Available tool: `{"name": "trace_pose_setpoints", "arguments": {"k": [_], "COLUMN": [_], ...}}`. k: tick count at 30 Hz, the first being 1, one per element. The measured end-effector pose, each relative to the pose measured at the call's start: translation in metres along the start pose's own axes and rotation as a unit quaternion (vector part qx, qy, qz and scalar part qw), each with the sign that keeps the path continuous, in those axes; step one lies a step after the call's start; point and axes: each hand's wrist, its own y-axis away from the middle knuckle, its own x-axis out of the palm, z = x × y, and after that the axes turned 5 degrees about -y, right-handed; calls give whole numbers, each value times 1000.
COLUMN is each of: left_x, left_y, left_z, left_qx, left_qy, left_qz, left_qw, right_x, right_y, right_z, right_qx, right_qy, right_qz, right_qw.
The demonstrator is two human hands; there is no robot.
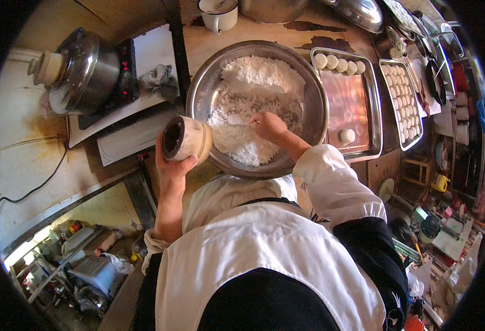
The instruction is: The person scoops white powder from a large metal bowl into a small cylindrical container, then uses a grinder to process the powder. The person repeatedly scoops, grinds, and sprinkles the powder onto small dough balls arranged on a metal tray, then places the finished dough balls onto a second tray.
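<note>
My left hand grips a round wooden steaming mould, tilted so its dark hollow end faces left. It is held against the near left rim of a wide metal basin. Inside the basin lies white, crumbly flour, banked at the far side and in a second heap nearer me. Over the nearer heap is my right hand, fingers curled around the end of a pale, spoon-like tool. That tool blends into the flour, so its full shape is hard to make out.
Right of the basin, a metal tray holds several round white cakes. Another tray beyond is filled with cakes. At left, a lidded metal pot with a wooden mould on top sits on a lit induction cooker. A white mug stands behind.
</note>
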Motion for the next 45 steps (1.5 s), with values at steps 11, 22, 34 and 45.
{"name": "trace_pose_setpoints", "arguments": {"k": [11,22,34,45], "left_x": [-3,-8,3,7], "left_y": [13,16,12,5], "left_z": [-8,-9,-17,-3], "left_qx": [16,62,145,158], "left_qy": [-33,-109,-238,-326], "left_qz": [-19,-7,53,77], "left_qw": [999,992,959,929], "right_x": [13,-48,-8,-12], "right_y": [-38,38,81,82], "right_z": [19,-5,-17,-12], "right_qx": [-39,-89,-100,-49], "right_qy": [-1,124,105,-26], "right_qz": [5,-93,-76,38], "right_qw": [999,984,987,998]}}
